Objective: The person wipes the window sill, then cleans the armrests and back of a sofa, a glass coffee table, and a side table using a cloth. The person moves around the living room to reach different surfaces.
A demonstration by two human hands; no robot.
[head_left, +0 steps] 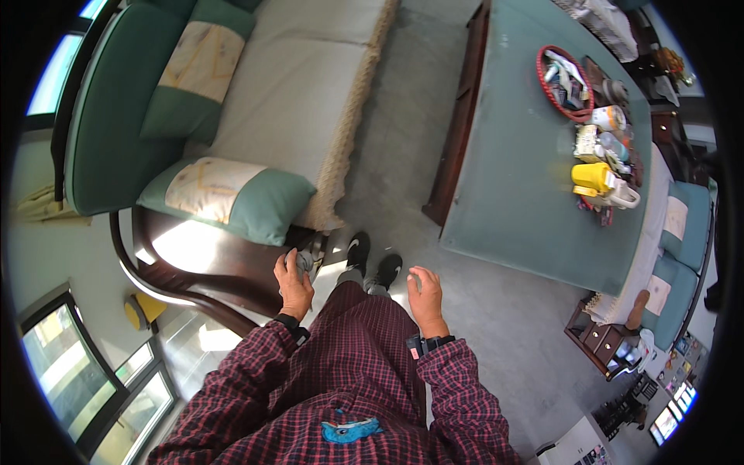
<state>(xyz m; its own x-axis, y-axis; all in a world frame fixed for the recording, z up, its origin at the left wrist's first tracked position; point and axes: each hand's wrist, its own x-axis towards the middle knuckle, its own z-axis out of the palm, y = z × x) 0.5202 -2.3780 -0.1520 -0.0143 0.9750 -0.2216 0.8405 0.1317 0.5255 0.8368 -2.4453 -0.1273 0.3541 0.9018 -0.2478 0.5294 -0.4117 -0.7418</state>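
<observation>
My left hand (294, 293) is beside the dark wooden end of the sofa, its fingers curled around a crumpled grey cloth (304, 262). Part of the cloth is hidden behind the fingers. My right hand (426, 301) hangs in the air over the grey floor, fingers loosely bent and apart from the thumb, with nothing in it. A green cushion with a pale patterned middle (283, 203) lies at the sofa's near end, just beyond my left hand. Both wrists carry dark bands, below which are checked sleeves.
The sofa's beige seat cover (287, 85) stretches away at left. A long glass-topped table (504, 155) stands at right, bearing a red basket (584, 116), a yellow cup (591, 178) and several containers. Another sofa (676, 298) is at far right. My shoes (387, 270) are on the floor between.
</observation>
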